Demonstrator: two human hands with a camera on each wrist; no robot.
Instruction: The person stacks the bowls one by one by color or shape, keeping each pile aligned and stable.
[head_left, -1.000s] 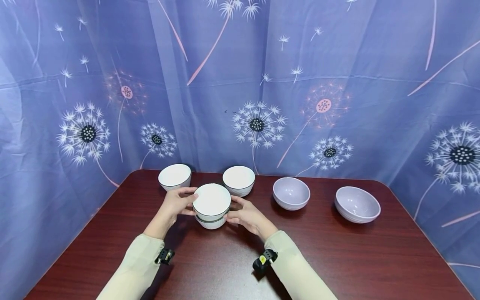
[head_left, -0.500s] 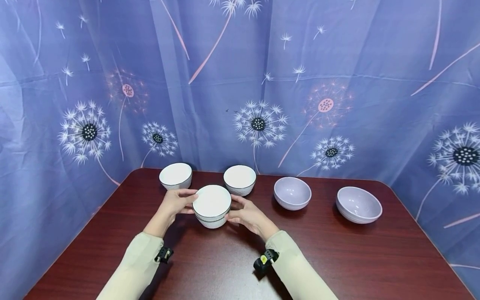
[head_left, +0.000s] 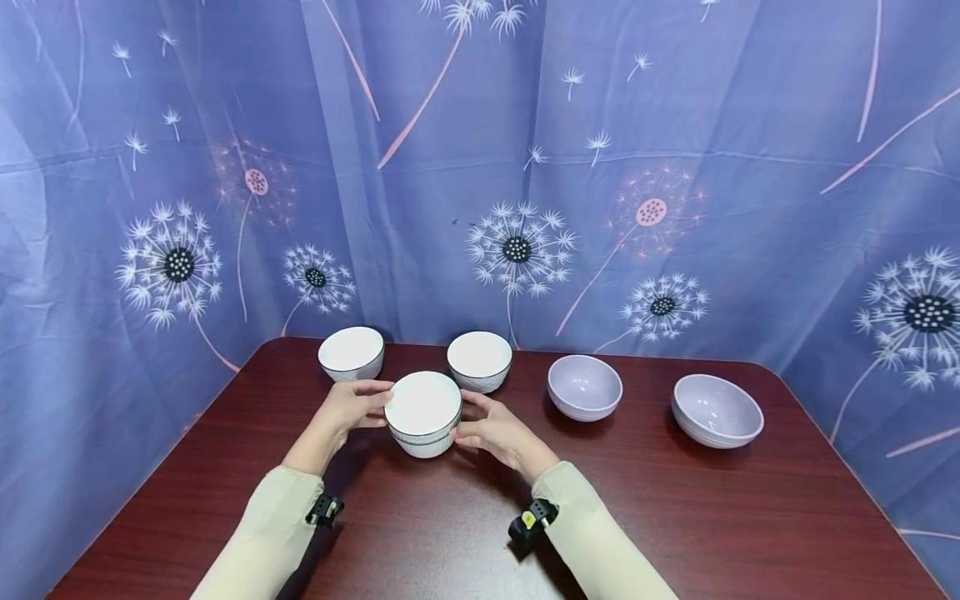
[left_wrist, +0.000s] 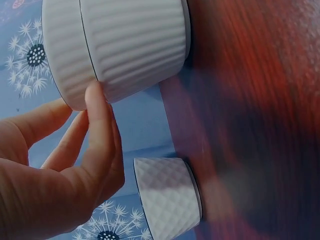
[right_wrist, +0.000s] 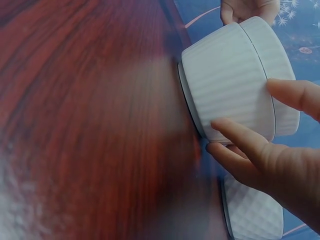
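Two white ribbed bowls with dark rims stand stacked in front of me. The upper bowl [head_left: 423, 404] sits nested in the lower bowl [head_left: 426, 448], its rim raised above the lower one's. On the left side, my left hand [head_left: 347, 412] holds the upper bowl near its rim. In the left wrist view one fingertip meets the seam between the bowls [left_wrist: 135, 45]. My right hand [head_left: 495, 429] grips the stack from the right. Its upper digit touches the seam and lower fingers press the lower bowl [right_wrist: 225, 80] near its foot, as the right wrist view shows.
Behind the stack are two white bowls with a diamond pattern, one at left [head_left: 351, 350] and one at right [head_left: 480, 357]. Farther right stand a small lavender bowl [head_left: 585, 387] and a wider lavender bowl [head_left: 717, 410]. A blue dandelion curtain [head_left: 420, 208] hangs behind the dark red table [head_left: 450, 525].
The upper bowl has sunk slightly and settled into the lower one, closing the gap between them. My left thumb has drawn back a little at the rim. The right hand stays in place.
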